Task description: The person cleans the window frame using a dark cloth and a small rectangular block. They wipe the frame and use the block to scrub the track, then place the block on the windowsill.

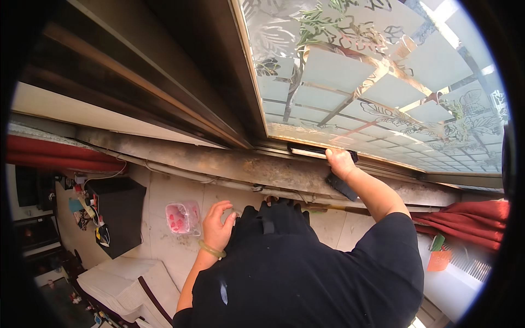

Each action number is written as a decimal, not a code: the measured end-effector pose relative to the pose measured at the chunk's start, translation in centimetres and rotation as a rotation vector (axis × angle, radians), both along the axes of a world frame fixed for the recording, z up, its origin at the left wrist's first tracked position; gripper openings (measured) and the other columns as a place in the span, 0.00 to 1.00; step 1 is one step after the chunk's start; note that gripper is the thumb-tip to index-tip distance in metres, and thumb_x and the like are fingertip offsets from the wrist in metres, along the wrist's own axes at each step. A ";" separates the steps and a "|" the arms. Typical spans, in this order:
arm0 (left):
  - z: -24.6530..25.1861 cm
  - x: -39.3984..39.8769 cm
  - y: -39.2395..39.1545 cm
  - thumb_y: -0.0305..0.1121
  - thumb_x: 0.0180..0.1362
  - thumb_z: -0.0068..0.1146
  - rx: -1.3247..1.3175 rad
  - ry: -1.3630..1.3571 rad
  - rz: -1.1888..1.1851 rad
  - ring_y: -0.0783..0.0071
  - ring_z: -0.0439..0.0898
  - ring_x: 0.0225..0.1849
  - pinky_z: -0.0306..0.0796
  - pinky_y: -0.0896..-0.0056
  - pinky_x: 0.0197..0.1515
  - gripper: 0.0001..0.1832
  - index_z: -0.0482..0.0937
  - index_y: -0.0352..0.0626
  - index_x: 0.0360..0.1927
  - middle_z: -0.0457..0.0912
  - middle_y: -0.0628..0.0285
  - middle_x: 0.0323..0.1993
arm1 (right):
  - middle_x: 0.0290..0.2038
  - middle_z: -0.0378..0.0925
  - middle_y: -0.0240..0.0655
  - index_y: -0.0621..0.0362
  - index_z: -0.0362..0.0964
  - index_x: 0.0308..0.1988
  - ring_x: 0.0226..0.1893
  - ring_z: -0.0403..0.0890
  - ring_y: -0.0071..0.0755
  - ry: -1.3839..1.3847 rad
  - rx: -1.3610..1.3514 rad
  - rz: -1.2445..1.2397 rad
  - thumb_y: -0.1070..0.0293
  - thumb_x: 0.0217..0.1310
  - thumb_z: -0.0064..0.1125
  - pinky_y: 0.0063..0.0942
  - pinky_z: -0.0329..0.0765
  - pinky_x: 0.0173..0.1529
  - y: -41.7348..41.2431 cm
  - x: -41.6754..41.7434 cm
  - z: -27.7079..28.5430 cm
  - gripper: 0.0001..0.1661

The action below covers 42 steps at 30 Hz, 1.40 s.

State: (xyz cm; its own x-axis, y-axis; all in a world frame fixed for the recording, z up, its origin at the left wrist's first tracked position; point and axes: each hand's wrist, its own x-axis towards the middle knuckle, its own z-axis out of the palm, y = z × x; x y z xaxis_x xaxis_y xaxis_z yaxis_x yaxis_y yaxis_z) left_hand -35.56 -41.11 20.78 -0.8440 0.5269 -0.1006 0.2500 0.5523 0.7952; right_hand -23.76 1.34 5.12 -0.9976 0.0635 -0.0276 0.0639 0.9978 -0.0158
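Note:
My right hand (341,160) is closed around a flat, light-coloured strip or handle (308,153) with dark material along it, low against the window's bottom track. A dark cloth or pad (342,187) hangs just below that hand, over the sill; how it joins the held thing is hidden. Above the hand stands a patterned, frosted glass pane (340,102) in its frame. My left hand (218,225), with a pale bangle (211,249) at the wrist, is raised beside my dark shirt, its fingers apart and holding nothing.
A stained window sill (229,164) crosses in front of me, with a pipe (233,185) beneath. On the floor at left are a clear bag with pink contents (180,219), a black cabinet (119,213) and a white padded seat (127,283). Red curtains (467,221) hang at right.

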 end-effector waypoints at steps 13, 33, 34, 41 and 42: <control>-0.7 0.1 1.3 0.26 0.52 0.61 0.028 -0.035 0.010 0.58 0.79 0.46 0.73 0.66 0.47 0.12 0.78 0.39 0.41 0.80 0.56 0.46 | 0.26 0.74 0.34 0.54 0.67 0.31 0.25 0.80 0.35 0.036 0.082 0.053 0.69 0.49 0.54 0.31 0.76 0.28 -5.6 -5.8 -1.3 0.05; 0.1 -1.3 1.8 0.25 0.52 0.61 -0.009 0.000 -0.022 0.55 0.79 0.46 0.73 0.64 0.49 0.10 0.78 0.40 0.40 0.81 0.54 0.45 | 0.28 0.80 0.49 0.61 0.67 0.33 0.31 0.83 0.52 -0.129 -0.239 0.102 0.74 0.50 0.52 0.46 0.79 0.35 -6.0 -9.2 2.5 0.07; 0.0 -1.6 1.9 0.25 0.52 0.61 -0.007 0.019 -0.038 0.54 0.79 0.46 0.73 0.64 0.49 0.10 0.78 0.39 0.39 0.81 0.54 0.45 | 0.25 0.78 0.47 0.60 0.66 0.33 0.28 0.82 0.52 -0.073 -0.252 0.031 0.74 0.42 0.60 0.47 0.78 0.33 -7.6 -11.0 2.2 0.15; 0.0 -2.3 1.9 0.24 0.51 0.60 0.024 0.005 -0.027 0.55 0.79 0.47 0.72 0.64 0.49 0.10 0.78 0.39 0.39 0.81 0.54 0.44 | 0.26 0.79 0.49 0.62 0.66 0.32 0.28 0.82 0.53 -0.125 -0.273 -0.024 0.75 0.45 0.56 0.46 0.78 0.33 -8.3 -11.5 2.8 0.10; 0.0 -2.3 1.9 0.25 0.51 0.60 0.024 0.007 -0.029 0.55 0.79 0.47 0.72 0.64 0.49 0.10 0.78 0.39 0.39 0.81 0.54 0.44 | 0.25 0.79 0.48 0.62 0.66 0.32 0.27 0.82 0.52 -0.132 -0.261 -0.015 0.75 0.46 0.55 0.45 0.78 0.33 -8.2 -11.6 3.7 0.09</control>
State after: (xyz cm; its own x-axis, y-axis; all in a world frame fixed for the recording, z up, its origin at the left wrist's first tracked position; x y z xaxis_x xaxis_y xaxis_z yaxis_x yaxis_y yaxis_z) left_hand -37.82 -39.21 20.73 -0.8289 0.5534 -0.0817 0.2714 0.5255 0.8064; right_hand -35.32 -6.82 8.82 -0.9833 0.0523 -0.1742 0.0976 0.9600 -0.2625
